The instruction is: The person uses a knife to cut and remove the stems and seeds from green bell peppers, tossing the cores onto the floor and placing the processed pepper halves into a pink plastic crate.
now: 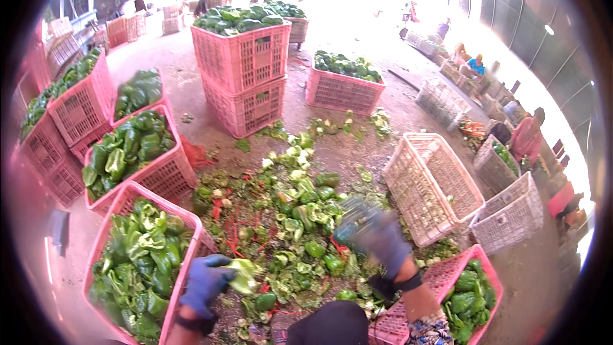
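My left hand [207, 283], in a blue glove, is closed on a pale green pepper [243, 276] beside the near left crate. My right hand [378, 235], gloved as well, hangs over the right side of the scrap heap. Motion smears its fingers, so whether it holds anything is unclear. Between and beyond my hands spreads a heap of pepper scraps [297, 217], with cut cores, whole green peppers and red strips mixed in. Close by my left hand, a pink crate [198, 227] is filled with cut green peppers [143, 262].
At my lower right stands another pink crate [440, 275] of green peppers. Farther right are a pale slatted crate [418, 201] and a whitish crate [511, 214]. Stacked pink crates [242, 105] rise ahead, more line the left. Several people are in the background; my dark-clad knee [329, 326] is at the bottom.
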`<state>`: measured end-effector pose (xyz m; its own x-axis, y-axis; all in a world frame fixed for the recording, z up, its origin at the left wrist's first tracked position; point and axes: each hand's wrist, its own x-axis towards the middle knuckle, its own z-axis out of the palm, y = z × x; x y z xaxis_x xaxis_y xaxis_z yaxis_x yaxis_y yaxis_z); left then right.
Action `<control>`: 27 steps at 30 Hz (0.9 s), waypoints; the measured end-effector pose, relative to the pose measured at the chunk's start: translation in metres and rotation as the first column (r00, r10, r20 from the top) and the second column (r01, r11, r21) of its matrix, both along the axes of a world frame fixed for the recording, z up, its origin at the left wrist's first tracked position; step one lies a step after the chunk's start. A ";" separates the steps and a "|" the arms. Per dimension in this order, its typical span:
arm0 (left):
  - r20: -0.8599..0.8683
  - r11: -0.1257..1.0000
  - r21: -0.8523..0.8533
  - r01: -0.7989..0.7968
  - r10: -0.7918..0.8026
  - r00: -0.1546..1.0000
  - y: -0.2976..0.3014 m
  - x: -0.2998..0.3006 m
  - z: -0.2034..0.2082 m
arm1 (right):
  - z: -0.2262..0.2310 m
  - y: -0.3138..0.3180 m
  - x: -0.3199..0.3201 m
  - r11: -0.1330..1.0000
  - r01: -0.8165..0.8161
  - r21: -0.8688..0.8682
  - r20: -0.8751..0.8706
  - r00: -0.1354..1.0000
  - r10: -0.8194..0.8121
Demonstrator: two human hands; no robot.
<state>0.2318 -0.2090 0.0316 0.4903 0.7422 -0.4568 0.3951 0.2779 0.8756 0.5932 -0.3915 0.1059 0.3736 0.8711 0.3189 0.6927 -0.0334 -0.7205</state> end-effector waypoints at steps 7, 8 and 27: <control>0.110 0.990 -0.067 0.123 -0.115 0.987 -0.020 0.065 0.068 | -0.025 0.058 -0.095 0.826 -0.426 -0.370 0.010 0.887 0.462; 0.096 0.991 -0.035 0.128 -0.124 0.988 -0.019 0.062 0.064 | -0.023 0.064 -0.095 0.825 -0.438 -0.357 0.049 0.873 0.485; 0.352 0.937 0.224 0.267 -0.333 0.875 0.012 -0.048 -0.019 | -0.059 0.120 -0.170 0.701 -0.481 -0.526 0.397 0.591 0.703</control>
